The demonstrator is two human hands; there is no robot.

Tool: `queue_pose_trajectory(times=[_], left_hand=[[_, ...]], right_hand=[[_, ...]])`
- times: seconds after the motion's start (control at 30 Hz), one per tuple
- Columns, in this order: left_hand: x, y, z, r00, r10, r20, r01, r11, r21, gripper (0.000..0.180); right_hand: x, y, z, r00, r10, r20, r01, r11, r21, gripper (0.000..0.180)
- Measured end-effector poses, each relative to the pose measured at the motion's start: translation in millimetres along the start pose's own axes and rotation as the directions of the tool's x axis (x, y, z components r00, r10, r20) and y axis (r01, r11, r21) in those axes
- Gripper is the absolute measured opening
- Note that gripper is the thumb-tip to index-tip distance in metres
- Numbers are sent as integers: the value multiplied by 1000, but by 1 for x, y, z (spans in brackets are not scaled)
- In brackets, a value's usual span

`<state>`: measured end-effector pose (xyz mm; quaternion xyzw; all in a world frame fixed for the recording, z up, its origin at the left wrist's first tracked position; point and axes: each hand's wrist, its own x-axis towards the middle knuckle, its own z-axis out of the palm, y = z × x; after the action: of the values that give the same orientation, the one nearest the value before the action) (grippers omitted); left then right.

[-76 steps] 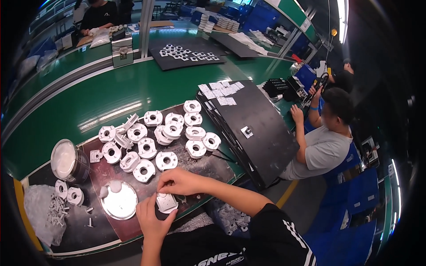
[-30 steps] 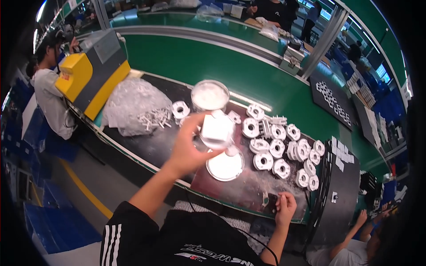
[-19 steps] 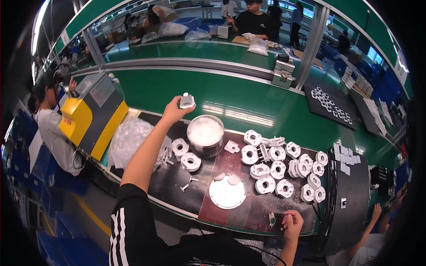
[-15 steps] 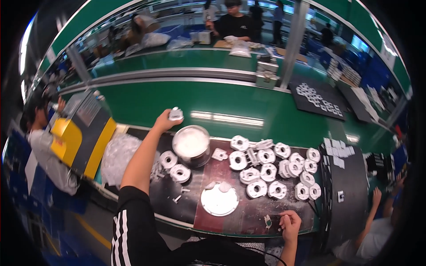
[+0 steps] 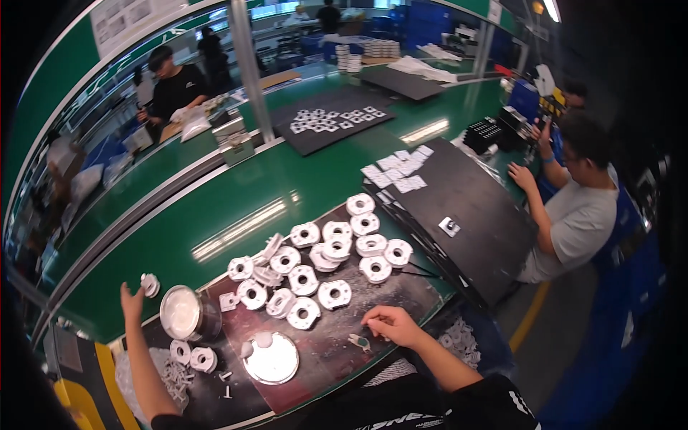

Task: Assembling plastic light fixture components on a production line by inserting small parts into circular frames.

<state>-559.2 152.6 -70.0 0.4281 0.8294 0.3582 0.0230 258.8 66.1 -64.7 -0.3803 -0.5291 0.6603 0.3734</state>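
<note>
At the far left of the bench, my left hand [image 5: 132, 302] has its thumb and fingers apart. A small white plastic part [image 5: 150, 284] stands just beyond its fingertips. Right of it is a round tin [image 5: 181, 313] with a pale top. My right hand [image 5: 393, 325] is curled near the front edge, its fingertips bent together; whatever may be between them is hidden. Close to its fingers lies a small greenish-white piece [image 5: 360, 342]. Several white round housings [image 5: 302, 279] with centre holes are spread ahead. A bright round lid [image 5: 271, 362] with pale lumps on its rim lies between my arms.
Two more housings [image 5: 203, 360] and loose white plastic pieces [image 5: 175, 378] lie by my left forearm, beside a clear plastic bag [image 5: 129, 380]. To the right, black boards [image 5: 466, 222] carry white squares. A co-worker [image 5: 580, 193] sits beyond them; another person [image 5: 175, 86] works across the bench.
My view has swung to the right, so the bench sits further left. My left fingers, earlier around the small white part, are now apart beside it. The right hand stays curled.
</note>
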Motion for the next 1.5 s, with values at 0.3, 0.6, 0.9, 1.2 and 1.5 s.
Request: queue_pose_trajectory(times=[0.3, 0.6, 0.9, 1.2, 1.5], left_hand=[[-296, 259, -88, 822, 557, 120, -511, 814, -277, 35], [-493, 328, 5, 893, 358, 272, -102, 750, -654, 13], [-506, 378, 35, 764, 590, 262, -275, 665, -695, 25], [-506, 425, 102, 707, 646, 289, -435, 719, -543, 82], [-511, 408, 112, 729, 568, 381, -463, 820, -338, 73]], right_hand=[[-12, -35, -35, 871, -276, -407, 225, 959, -170, 12], [40, -53, -46, 779, -626, 11, 70, 69, -995, 38], [25, -43, -35, 781, -558, -279, 249, 689, -680, 22], [-25, 1, 1, 978, 205, 34, -194, 848, 494, 26], [-46, -44, -24, 1000, 12, -15, -16, 923, -383, 39]])
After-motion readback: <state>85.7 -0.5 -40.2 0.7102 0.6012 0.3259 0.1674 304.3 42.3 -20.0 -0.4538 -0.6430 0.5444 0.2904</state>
